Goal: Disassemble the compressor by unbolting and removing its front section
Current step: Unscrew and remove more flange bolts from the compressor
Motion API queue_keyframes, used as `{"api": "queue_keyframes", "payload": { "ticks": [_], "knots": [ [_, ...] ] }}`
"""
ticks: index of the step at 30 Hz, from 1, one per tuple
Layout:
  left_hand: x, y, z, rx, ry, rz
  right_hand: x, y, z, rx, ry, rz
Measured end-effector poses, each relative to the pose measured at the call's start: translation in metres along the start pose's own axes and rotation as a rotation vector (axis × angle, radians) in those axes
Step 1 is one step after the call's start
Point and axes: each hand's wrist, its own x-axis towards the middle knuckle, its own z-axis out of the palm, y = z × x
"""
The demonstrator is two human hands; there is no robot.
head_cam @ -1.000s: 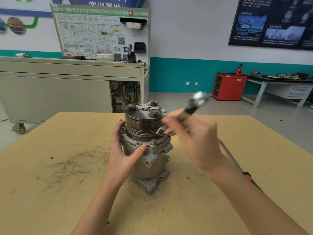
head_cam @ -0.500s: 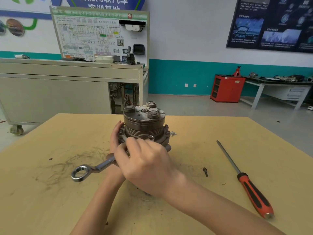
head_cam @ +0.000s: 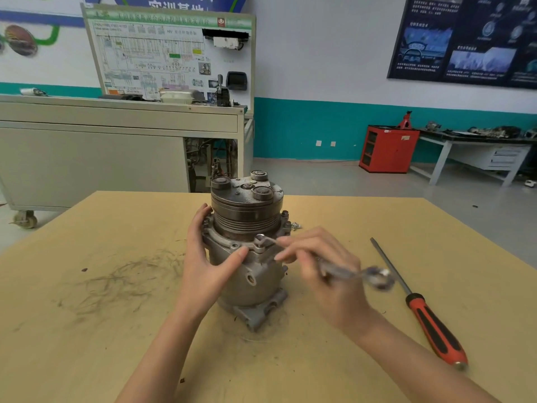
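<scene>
The compressor (head_cam: 247, 274) stands upright at centre frame on the table (head_cam: 87, 344). My left hand (head_cam: 203, 271) grips its body, thumb on the flange. My right hand (head_cam: 328, 274) grasps the wrench (head_cam: 343, 271), its jaw end seated at a flange bolt (head_cam: 259, 237).

Change: half a second ago the handle pointed to the lower left; it now points right, blurred with motion. I judge this one loosening stroke. The front section (head_cam: 247, 210) remains seated, other flange bolts still fitted, so unbolting continues. The screwdriver (head_cam: 430, 324) lies unused at right.
</scene>
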Motion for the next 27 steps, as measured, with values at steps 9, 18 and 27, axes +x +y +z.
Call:
{"api": "queue_keyframes", "payload": {
  "ticks": [9, 18, 27],
  "knots": [
    [0.001, -0.003, 0.0, -0.017, -0.007, -0.025, 0.044, 0.063, -0.023, 1.064, -0.069, 0.939],
    [0.001, 0.0, -0.001, 0.002, -0.02, -0.023, 0.058, 0.046, -0.035, 0.632, 0.17, 0.655],
    [0.0, 0.0, 0.0, 0.007, -0.005, -0.009, 0.042, -0.024, 0.003, -0.709, 0.003, -0.452]
  ]
}}
